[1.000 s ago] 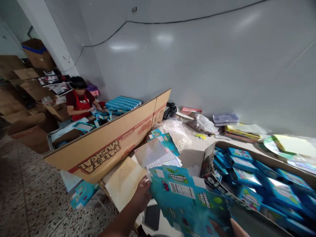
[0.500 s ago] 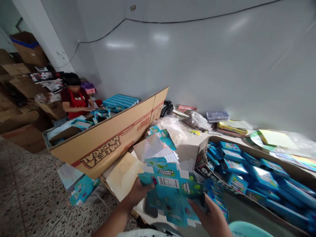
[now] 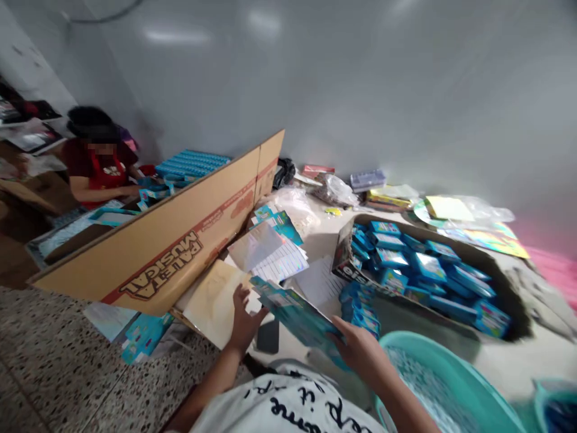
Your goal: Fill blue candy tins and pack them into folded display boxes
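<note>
Over on the left, a cardboard panel (image 3: 238,189) stands along the table (image 3: 325,239), a co-worker (image 3: 101,174) beyond it. Papers (image 3: 282,258) lie on the table just right of the panel, a plastic bag (image 3: 296,206) behind them and flat boxes (image 3: 302,320) held up in front. Farther right sits a carton (image 3: 344,260) with small boxes (image 3: 430,266) in it, and a tub (image 3: 462,362) just in front.

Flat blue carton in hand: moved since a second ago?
Yes. Against the open box at right, the flat blue carton has shifted away and tipped nearly edge-on; more paper shows between them.
</note>
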`<state>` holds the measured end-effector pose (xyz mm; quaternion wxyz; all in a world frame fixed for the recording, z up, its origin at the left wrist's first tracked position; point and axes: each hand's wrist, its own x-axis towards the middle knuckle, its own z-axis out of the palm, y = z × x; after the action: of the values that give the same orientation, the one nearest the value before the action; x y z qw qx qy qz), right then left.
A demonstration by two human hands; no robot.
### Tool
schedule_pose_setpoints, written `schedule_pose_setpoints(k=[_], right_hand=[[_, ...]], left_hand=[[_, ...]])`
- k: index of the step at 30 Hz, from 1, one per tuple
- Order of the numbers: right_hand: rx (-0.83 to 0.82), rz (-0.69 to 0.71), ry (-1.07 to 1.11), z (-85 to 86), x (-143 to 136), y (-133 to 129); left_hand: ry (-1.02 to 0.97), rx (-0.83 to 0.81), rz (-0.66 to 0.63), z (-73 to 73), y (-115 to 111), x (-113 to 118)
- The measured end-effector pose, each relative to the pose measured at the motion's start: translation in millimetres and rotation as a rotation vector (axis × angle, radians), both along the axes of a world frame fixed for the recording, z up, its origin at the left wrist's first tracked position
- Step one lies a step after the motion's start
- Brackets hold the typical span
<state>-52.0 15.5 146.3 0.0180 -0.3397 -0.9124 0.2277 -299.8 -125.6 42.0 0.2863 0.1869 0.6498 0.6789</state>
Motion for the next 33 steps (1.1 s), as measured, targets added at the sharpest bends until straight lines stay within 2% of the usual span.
schedule_pose_setpoints(k=[4, 7, 9, 12, 17, 20, 25, 29, 33], right_hand=[[-0.048, 0.002, -0.089, 1.6, 11, -8], [-0.065, 0.010, -0.137, -0.7, 16, -14], [-0.080, 0.034, -0.167, -3.2, 17, -18], [-0.104, 0.052, -0.223, -10.5, 15, -20], [-0.104, 0.018, -0.318, -29.2, 6, -17], [-0.083, 0.009, -0.352, -33.1, -1, -12], [-0.042, 0.074, -0.356, -26.6, -7, -9], [-0.012, 0.107, -0.365, -25.5, -12, -12], [0.000, 0.101, -0.376, -28.4, -15, -15]], left_hand=[[0.275, -0.084, -0.224, -8.9, -9, -9], [0.450, -0.165, -0.225, -10.4, -11, -13], [0.454, -0.209, -0.248, -9.9, -12, -17], [0.391, -0.238, -0.443, -11.4, -13, -24], [0.325, -0.259, -0.587, -25.4, -21, -27], [0.312, -0.270, -0.578, -34.8, -24, -20], [0.343, -0.283, -0.464, -43.4, -25, -2], [0.356, -0.300, -0.418, -43.1, -26, 4], [0.343, -0.296, -0.454, -38.9, -29, -4]])
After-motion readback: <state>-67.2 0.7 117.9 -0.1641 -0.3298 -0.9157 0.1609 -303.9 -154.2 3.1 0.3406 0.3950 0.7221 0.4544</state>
